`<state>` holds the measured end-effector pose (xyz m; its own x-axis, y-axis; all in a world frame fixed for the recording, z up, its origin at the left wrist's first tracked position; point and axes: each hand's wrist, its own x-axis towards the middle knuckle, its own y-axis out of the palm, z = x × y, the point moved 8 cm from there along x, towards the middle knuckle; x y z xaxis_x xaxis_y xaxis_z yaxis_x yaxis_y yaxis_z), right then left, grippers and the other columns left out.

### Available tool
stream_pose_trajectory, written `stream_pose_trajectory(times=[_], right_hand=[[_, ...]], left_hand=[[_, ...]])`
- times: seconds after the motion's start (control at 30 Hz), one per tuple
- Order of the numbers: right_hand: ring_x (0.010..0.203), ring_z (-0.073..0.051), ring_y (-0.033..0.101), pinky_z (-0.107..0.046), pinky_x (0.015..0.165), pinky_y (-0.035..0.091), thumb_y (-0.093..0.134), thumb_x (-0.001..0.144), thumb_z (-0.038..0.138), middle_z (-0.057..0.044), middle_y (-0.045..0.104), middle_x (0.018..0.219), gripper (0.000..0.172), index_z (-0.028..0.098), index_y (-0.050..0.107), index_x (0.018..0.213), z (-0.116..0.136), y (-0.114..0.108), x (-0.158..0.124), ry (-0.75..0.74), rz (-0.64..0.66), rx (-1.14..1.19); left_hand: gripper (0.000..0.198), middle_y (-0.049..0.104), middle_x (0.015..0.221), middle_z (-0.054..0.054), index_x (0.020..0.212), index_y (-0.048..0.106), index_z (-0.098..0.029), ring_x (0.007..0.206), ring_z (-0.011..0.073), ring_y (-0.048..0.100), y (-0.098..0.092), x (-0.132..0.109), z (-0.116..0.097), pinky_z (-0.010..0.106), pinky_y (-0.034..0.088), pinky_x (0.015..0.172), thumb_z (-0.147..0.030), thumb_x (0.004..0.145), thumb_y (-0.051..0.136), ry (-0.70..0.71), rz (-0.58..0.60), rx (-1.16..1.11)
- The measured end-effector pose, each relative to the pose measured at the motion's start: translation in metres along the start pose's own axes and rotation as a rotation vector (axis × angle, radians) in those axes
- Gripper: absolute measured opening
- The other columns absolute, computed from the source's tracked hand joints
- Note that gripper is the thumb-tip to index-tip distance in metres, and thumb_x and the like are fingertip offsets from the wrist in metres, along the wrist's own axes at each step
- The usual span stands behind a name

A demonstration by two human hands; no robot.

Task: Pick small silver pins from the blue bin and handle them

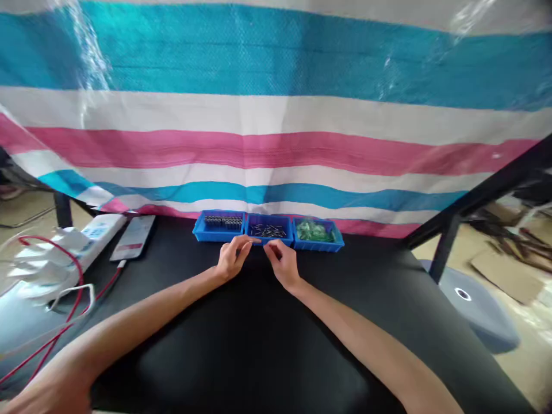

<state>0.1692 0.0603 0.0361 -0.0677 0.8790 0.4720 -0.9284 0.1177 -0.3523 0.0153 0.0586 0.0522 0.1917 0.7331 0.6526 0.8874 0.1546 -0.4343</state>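
Note:
Three small blue bins stand in a row at the far edge of the black table (pixel 259 345). The left bin (pixel 219 225) holds dark cylindrical parts, the middle bin (pixel 269 230) thin metal pins, the right bin (pixel 318 233) green pieces. My left hand (pixel 233 257) and my right hand (pixel 282 261) rest on the table just in front of the middle bin, fingertips pinched close together. Whatever they hold is too small to make out.
A striped blue, white and pink tarp (pixel 276 115) hangs behind the bins. At the left lie a white power strip (pixel 92 236), a phone (pixel 133 236), white chargers and red cables (pixel 69 287). A black frame leg (pixel 444 241) and a grey round object (pixel 474 307) stand at the right.

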Motion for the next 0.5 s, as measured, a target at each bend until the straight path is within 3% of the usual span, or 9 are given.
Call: stream_pose_trajectory(times=[0.5], right_hand=[[0.056, -0.012, 0.051, -0.023, 0.057, 0.040, 0.050, 0.091, 0.037, 0.000, 0.059, 0.067, 0.024, 0.018, 0.061, 0.082, 0.0008, 0.0006, -0.0004, 0.005, 0.022, -0.011]], left_hand=[[0.018, 0.071, 0.092, 0.005, 0.106, 0.055, -0.017, 0.061, 0.0084, 0.064, -0.0005, 0.0004, -0.0015, 0.018, 0.050, 0.060, -0.022, 0.092, 0.046, -0.018, 0.008, -0.033]])
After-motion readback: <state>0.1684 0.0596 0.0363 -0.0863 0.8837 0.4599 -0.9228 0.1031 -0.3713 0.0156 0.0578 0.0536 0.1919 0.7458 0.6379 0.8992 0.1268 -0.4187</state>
